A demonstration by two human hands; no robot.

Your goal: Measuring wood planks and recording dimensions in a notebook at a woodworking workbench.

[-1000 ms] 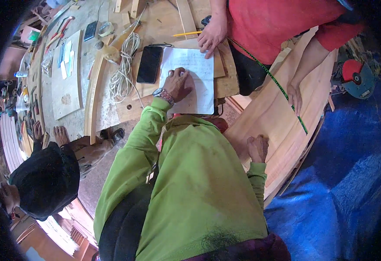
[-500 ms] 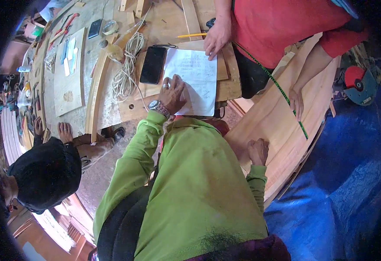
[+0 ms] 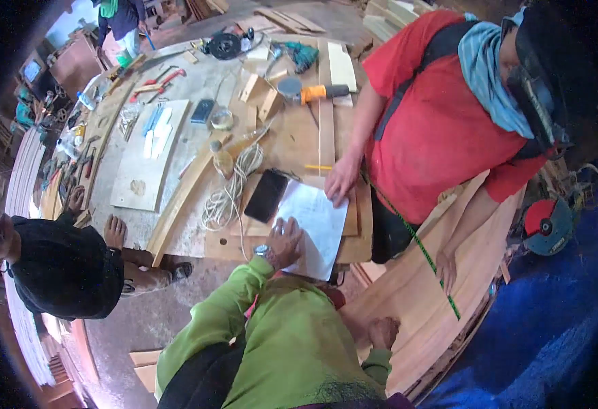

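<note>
My left hand (image 3: 285, 243), with a watch at its wrist, rests on a white sheet of paper (image 3: 321, 228), fingers apart. Left of the sheet lies a black phone (image 3: 266, 196). My right hand (image 3: 383, 332) is closed in a fist on a wide wooden board (image 3: 418, 300); nothing shows in it. A person in red keeps one hand (image 3: 342, 183) on the paper's upper right corner. That person's other hand (image 3: 446, 269) lies on the board beside a green and black tape measure (image 3: 418, 244). A yellow pencil (image 3: 317, 167) lies beyond the sheet.
The worktable holds coiled white cord (image 3: 234, 191), a curved wood strip (image 3: 186, 198), a tape roll (image 3: 222, 119) and an orange-handled grinder (image 3: 323, 93). A red and teal disc machine (image 3: 548, 226) stands right, by a blue tarp (image 3: 517, 327). A person in black (image 3: 64, 266) is at left.
My view has tilted upward, so more of the far table and the person in red shows. Both my hands keep their places on the paper and the board.
</note>
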